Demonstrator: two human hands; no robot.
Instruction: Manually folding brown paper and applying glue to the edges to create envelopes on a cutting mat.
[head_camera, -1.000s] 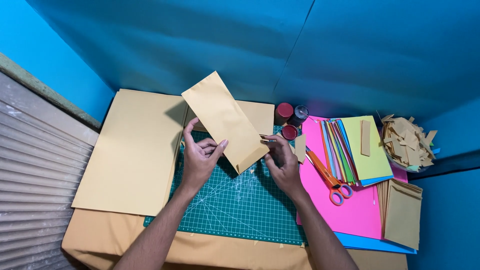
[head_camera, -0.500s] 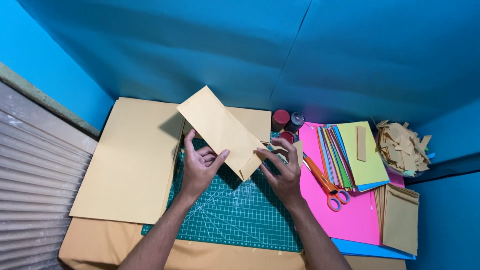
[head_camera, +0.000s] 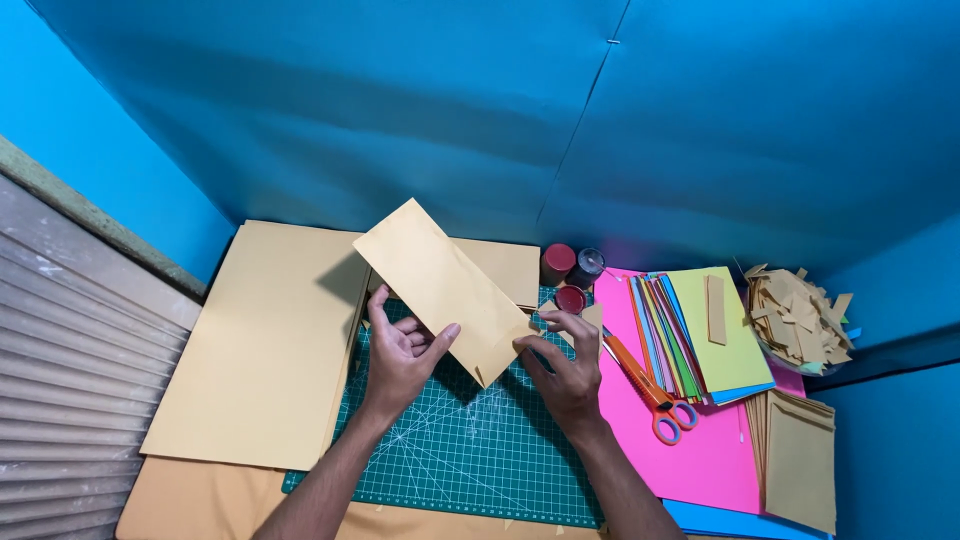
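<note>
A long folded tan paper piece (head_camera: 440, 285) is held tilted above a green cutting mat (head_camera: 470, 450). My left hand (head_camera: 400, 355) supports it from below, thumb on its left edge and fingers along its lower side. My right hand (head_camera: 565, 365) pinches its lower right corner with fingertips. Both forearms reach in from the bottom edge.
Large tan sheets (head_camera: 265, 340) lie left of the mat. At right sit a pink sheet (head_camera: 700, 455), orange-handled scissors (head_camera: 655, 395), a stack of coloured papers (head_camera: 700, 330), small red-capped jars (head_camera: 558, 262), a pile of tan scraps (head_camera: 795, 315) and finished tan envelopes (head_camera: 800, 460). Blue backdrop behind.
The tan piece has tilted and shifted slightly left and up between my hands. My right fingers have closed in on its lower corner.
</note>
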